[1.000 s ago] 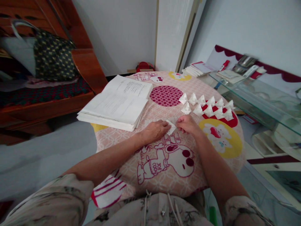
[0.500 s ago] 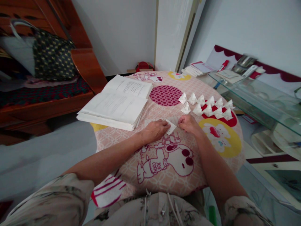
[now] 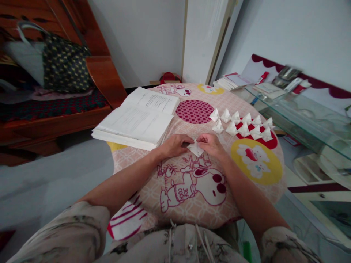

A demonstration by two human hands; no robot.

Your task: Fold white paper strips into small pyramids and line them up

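Between my hands, low over the patterned tablecloth [image 3: 175, 175], is a small folded piece of white paper [image 3: 196, 149]. My left hand [image 3: 175, 145] grips its left side with the fingers bent. On the upper right side, my right hand [image 3: 210, 143] pinches the paper between thumb and fingers. Several white folded paper boats [image 3: 243, 129] stand in two rows to the right of my hands. An open book [image 3: 134, 118] with printed pages lies to the left, just beyond my left forearm.
At the right is a glass shelf [image 3: 304, 113] holding a metal container [image 3: 287, 73] and small items. A stack of papers [image 3: 230, 81] sits by the table's far edge. A wooden bench [image 3: 104, 76] with a dark patterned bag [image 3: 65, 65] stands at the left.
My right hand has moved left onto the paper, and both hands now hold it close together. The paper has turned and looks more folded. The view has shifted slightly.
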